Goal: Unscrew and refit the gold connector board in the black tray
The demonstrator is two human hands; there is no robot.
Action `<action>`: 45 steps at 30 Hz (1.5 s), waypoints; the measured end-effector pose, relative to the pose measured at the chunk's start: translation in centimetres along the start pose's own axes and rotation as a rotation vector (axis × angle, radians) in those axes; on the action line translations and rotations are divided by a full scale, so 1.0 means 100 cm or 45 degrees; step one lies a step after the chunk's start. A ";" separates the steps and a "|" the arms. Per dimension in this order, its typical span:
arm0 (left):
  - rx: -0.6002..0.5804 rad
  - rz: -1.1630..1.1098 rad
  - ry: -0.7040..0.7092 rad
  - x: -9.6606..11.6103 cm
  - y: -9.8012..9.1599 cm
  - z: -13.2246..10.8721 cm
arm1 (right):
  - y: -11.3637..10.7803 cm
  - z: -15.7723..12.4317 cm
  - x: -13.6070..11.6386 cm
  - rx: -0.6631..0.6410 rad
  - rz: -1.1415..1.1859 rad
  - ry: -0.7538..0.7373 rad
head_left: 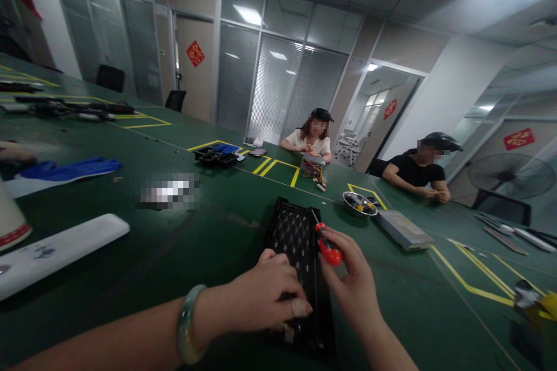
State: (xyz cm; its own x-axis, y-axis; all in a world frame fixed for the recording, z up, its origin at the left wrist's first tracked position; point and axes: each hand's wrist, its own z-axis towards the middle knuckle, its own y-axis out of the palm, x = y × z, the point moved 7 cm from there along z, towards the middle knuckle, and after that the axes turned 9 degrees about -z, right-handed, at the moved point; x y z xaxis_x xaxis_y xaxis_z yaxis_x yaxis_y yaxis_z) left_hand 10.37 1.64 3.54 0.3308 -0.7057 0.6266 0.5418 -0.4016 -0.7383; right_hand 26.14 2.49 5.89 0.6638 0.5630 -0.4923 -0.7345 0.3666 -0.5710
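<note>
A long black panel (pixel 290 229) with a diamond-patterned mesh face lies lengthwise on the green table in front of me. My left hand (pixel 267 295) rests over its near half, fingers curled and pressed together; whatever they may pinch is hidden. A jade-like bangle (pixel 188 324) circles that wrist. Along the panel's right edge, my right hand (pixel 350 269) grips a screwdriver (pixel 331 254) with a red and black handle. Its thin metal shaft points away from me, near the panel's far right corner. Below my left fingers a small pale part (pixel 287 333) shows on the panel.
To the right are a metal bowl (pixel 359 204) of small parts and a flat grey box (pixel 404 231). Leftward lie a white elongated casing (pixel 65 249) and blue gloves (pixel 72 168). A black tray (pixel 216 156) stands farther back. Two people sit across the table.
</note>
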 end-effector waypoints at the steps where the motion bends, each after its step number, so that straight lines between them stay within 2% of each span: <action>1: 0.005 0.014 -0.005 0.001 -0.001 0.000 | 0.008 -0.001 0.002 -0.102 -0.084 -0.042; 5: 0.048 0.039 -0.029 0.001 -0.005 0.000 | 0.031 -0.007 0.018 -0.373 -0.227 -0.026; 13: 0.209 0.014 -0.071 -0.015 -0.016 0.001 | 0.047 -0.011 0.029 -0.631 -0.360 0.092; 21: 0.514 -0.016 -0.268 -0.058 -0.035 0.002 | 0.056 -0.016 0.025 -0.825 -0.449 0.018; 25: 0.668 -0.011 -0.378 -0.083 -0.042 -0.001 | 0.053 -0.016 0.024 -0.848 -0.448 0.015; 28: 0.764 0.010 -0.564 -0.107 -0.045 -0.006 | 0.051 -0.014 0.021 -0.834 -0.428 -0.004; 30: 0.731 0.002 -0.725 -0.124 -0.042 -0.008 | 0.049 -0.013 0.019 -0.796 -0.436 -0.024; 32: 0.673 -0.009 -0.811 -0.136 -0.038 -0.009 | 0.045 -0.009 0.022 -0.668 -0.438 0.010; 34: 0.599 -0.021 -0.853 -0.142 -0.034 -0.008 | 0.037 -0.007 0.034 -0.480 -0.443 0.167; 36: 0.532 -0.023 -0.862 -0.143 -0.031 -0.008 | 0.031 -0.010 0.053 -0.362 -0.499 0.396; 37: 0.505 -0.023 -0.858 -0.142 -0.030 -0.007 | 0.031 -0.014 0.063 -0.369 -0.543 0.505; 40: 0.465 -0.018 -0.839 -0.139 -0.029 -0.006 | 0.042 -0.027 0.084 -0.564 -0.571 0.703; 42: 0.460 -0.021 -0.830 -0.137 -0.030 -0.006 | 0.048 -0.031 0.089 -0.664 -0.527 0.743; 45: 0.463 -0.039 -0.822 -0.137 -0.030 -0.007 | 0.050 -0.030 0.089 -0.695 -0.513 0.743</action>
State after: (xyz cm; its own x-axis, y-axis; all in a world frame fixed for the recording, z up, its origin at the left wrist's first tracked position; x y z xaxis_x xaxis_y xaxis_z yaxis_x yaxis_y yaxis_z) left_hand 3.70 12.14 -3.02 0.6394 -0.1683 0.7503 0.7426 -0.1181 -0.6593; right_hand 28.82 7.08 -3.35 0.9324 -0.0531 -0.3574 -0.3593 -0.0323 -0.9327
